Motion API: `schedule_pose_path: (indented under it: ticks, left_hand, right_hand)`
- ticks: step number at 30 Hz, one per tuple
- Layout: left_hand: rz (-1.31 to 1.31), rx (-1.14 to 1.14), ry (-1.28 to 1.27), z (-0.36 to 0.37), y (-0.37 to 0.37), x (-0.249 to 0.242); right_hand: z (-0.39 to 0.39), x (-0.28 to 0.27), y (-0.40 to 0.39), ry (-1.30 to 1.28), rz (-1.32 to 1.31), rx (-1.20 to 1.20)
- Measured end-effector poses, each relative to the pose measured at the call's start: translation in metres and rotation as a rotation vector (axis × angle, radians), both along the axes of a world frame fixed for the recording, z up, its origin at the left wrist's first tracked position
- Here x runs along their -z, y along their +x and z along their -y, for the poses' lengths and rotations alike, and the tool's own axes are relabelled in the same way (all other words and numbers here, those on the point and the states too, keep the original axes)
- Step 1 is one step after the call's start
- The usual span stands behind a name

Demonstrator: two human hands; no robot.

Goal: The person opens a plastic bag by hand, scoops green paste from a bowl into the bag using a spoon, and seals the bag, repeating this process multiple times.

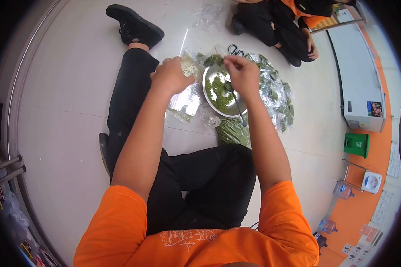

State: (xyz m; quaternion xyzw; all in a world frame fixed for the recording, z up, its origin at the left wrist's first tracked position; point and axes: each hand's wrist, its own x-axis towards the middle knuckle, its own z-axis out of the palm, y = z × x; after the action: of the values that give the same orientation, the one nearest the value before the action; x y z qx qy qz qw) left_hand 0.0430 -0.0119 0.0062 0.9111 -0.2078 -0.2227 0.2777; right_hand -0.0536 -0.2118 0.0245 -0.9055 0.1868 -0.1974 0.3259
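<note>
Floor work, seen from where I stand; the basin serves as dial, twelve pointing away from the seated person.

- Steel basin [204,91], round, at centre: loose green crumbs [217,99] over the bottom, bare metal showing between.
- Dark-handled spoon [237,103], one: lies in the basin, handle over the rim toward 5.
- Small clear packet [215,60], one: at 12, over the far rim, dark green contents low in it.
- Right hand [243,76], at 2: thumb and forefinger pinched together on the packet's edge, other fingers curled.
- Left hand [170,76], between 9 and 10: fingers bent, thumb held apart, beside a clear bag with pale contents [189,67]; whether it grips anything I cannot tell.
- Flat clear bags [185,103], several: between 8 and 9.
- Crumpled clear plastic [210,119], at 7.
- Large bag of green matter [233,132], between 5 and 6, just beside the basin.
- Filled green packets [274,91], a heap, at 3.
- Scissors [237,50], black-handled, at 1.
- Co-worker's hand [313,50], at 2, well apart.

Handling, in my judgement: the packet is light, limp and slick, its film prone to slide or crease; best taken by the upper edge, clear of the contents. Loose crumbs would spill easily.
</note>
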Motion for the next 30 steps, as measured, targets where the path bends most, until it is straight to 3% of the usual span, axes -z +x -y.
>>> schedule_pose_path:
  ticks: [6,8,12,15,17,18,20,30]
  left_hand:
    - [0.035,-0.135,-0.08,-0.027,0.023,0.001]
    - [0.022,-0.127,-0.061,-0.031,0.024,-0.001]
    - [0.055,-0.125,-0.098,-0.036,0.023,0.001]
    - [0.084,-0.119,-0.11,-0.035,0.028,0.009]
    - [0.085,-0.081,-0.113,-0.034,0.027,0.013]
    - [0.099,-0.064,-0.126,-0.033,0.027,0.014]
    - [0.128,-0.056,-0.139,-0.034,0.022,0.015]
    - [0.027,-0.024,-0.114,-0.03,0.011,-0.001]
  right_hand:
    - [0.011,0.045,0.068,-0.166,-0.044,-0.035]
    - [0.01,0.059,0.071,-0.18,-0.22,-0.144]
    - [-0.019,0.076,0.051,-0.434,-0.309,-0.295]
    - [-0.062,0.086,0.029,-0.055,-0.44,-0.325]
    - [-0.082,0.118,0.019,-0.014,-0.627,-0.313]
    - [-0.094,0.111,0.012,-0.256,-0.674,-0.409]
    - [-0.104,0.129,-0.002,-0.346,-0.601,-0.308]
    - [-0.098,0.115,-0.009,-0.154,-0.588,-0.259]
